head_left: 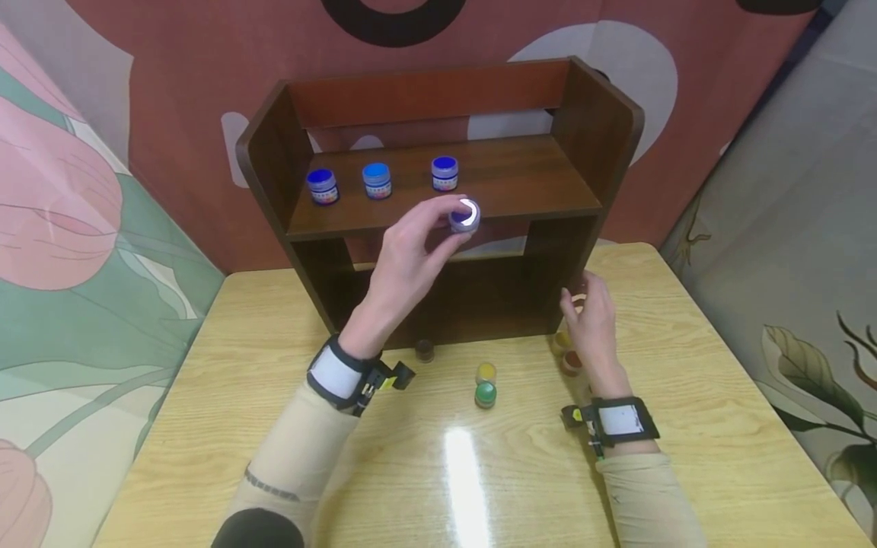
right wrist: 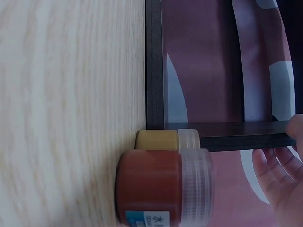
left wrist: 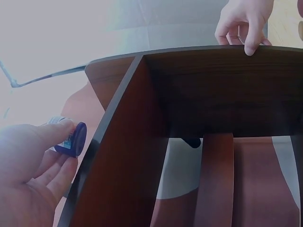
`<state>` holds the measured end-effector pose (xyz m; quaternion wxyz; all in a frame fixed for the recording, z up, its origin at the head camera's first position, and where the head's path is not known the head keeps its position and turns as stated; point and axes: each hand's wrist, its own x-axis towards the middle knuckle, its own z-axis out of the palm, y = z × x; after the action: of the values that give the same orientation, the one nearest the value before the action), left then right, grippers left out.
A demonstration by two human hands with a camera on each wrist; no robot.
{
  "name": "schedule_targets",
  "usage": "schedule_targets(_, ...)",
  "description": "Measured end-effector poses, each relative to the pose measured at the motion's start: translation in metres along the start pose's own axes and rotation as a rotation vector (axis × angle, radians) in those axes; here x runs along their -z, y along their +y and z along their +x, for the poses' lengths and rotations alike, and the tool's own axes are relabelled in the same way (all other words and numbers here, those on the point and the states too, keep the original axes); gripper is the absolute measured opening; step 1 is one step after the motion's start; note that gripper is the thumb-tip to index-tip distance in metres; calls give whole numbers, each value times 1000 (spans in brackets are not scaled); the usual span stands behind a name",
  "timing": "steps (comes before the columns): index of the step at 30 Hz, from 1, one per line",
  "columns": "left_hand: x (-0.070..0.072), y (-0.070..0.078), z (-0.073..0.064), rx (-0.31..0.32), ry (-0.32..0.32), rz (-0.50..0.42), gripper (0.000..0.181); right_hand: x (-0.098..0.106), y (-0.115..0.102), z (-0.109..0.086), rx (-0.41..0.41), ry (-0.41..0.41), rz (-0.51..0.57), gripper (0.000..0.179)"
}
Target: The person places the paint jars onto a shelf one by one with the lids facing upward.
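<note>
Brown shelf [head_left: 514, 179]: far; probably stiff and heavy.
Left hand [head_left: 411, 247]: pinching the blue jar [head_left: 467, 222].
Right hand [head_left: 594, 323]: thumb and fingers hold the shelf's right side.
Jar: by the shelf's upper near edge; likely light, hard, slippery; pinch its round sides.

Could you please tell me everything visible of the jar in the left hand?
The jar is small, round and plastic-looking, with a dark blue end facing the upper shelf and a partly hidden label. The left hand pinches it between thumb and fingers, seemingly just off the front edge. Glare whitens its top.
</note>
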<state>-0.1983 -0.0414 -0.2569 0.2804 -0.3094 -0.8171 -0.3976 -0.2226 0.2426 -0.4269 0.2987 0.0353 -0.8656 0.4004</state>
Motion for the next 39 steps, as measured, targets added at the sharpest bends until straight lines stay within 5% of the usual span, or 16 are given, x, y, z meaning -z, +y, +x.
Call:
schedule_targets(13,-9,0,14,-60,13,-26,39,-1,1,0,13,11,9,31)
schedule_targets(39,-27,9,41,18,-67,87,36,-1,1,-1,34,19,0,32)
